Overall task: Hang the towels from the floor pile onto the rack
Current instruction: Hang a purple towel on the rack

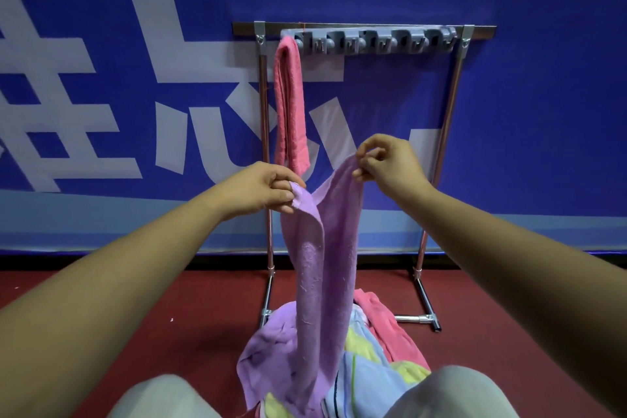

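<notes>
While both arms reach forward from the bottom of the view, the person holds a lilac towel [320, 268] up by its top edge in front of a metal towel rack [453, 105]. The left hand [263, 188] pinches one upper corner of the towel between thumb and curled fingers, and the right hand [390, 163], held a little higher and to the right, pinches the other corner in the same way. Between the two hands the top edge sags into a shallow fold, and the cloth hangs down in a long, narrow drape.

Its lower end reaches the floor pile [369, 360], a loose heap of lilac, yellow, light blue and pink towels lying on the dark red floor [190, 309] between the rack's base bars and the person's knees [159, 397], which are covered in pale trousers.

The rack stands upright against a blue banner [543, 112] printed with large white characters. Under its top rail sits a grey strip of hooks [369, 41]. A pink towel [290, 102] already hangs folded over the strip's left end, just beside the left post, its lower edge ending just above the left hand. The rest of the hooks carry nothing.
</notes>
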Action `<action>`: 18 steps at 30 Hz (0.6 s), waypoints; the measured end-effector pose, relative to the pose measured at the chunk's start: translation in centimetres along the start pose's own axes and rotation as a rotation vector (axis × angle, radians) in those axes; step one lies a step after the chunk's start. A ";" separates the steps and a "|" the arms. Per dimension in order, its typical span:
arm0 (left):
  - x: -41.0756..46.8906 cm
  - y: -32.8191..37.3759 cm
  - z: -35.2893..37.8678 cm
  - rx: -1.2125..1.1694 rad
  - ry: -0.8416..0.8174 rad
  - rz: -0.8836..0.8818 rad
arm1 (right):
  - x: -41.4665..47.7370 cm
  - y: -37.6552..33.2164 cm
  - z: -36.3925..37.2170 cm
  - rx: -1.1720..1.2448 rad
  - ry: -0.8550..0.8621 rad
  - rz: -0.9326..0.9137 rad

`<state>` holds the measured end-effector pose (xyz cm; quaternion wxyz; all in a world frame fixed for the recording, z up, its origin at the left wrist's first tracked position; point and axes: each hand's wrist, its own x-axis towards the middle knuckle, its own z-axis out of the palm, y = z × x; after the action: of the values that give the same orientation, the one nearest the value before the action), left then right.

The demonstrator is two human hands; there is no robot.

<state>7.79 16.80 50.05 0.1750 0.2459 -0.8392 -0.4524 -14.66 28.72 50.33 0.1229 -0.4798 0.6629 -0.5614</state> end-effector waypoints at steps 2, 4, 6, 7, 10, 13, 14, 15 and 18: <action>0.0 0.7 0.4 -0.007 0.029 0.010 | -0.6 -0.8 0.4 0.015 -0.049 -0.002; 0.0 1.4 0.8 -0.052 0.051 0.008 | -1.4 -1.6 0.7 0.005 -0.104 -0.022; 0.1 2.0 1.0 -0.066 0.080 0.014 | -2.1 -2.3 0.7 -0.031 -0.216 -0.067; 0.1 2.3 1.1 -0.062 0.088 0.025 | -2.5 -2.6 0.8 -0.078 -0.279 -0.088; 0.1 2.8 1.4 -0.041 0.075 0.063 | -2.9 -2.8 1.2 -0.200 -0.331 -0.158; 0.1 3.2 1.6 -0.023 0.051 0.102 | -2.9 -2.7 1.5 -0.207 -0.277 -0.199; 0.1 3.2 1.5 -0.011 0.047 0.114 | -2.9 -2.8 1.5 -0.189 -0.273 -0.193; 0.1 3.2 1.5 0.002 0.046 0.122 | -2.8 -2.7 1.4 -0.167 -0.283 -0.180; 0.1 3.1 1.3 0.020 0.041 0.125 | -3.1 -2.8 1.0 -0.102 -0.339 -0.134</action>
<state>6.27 19.07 52.00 0.2175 0.2039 -0.8536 -0.4272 -10.98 30.80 51.25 0.1708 -0.6162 0.6268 -0.4453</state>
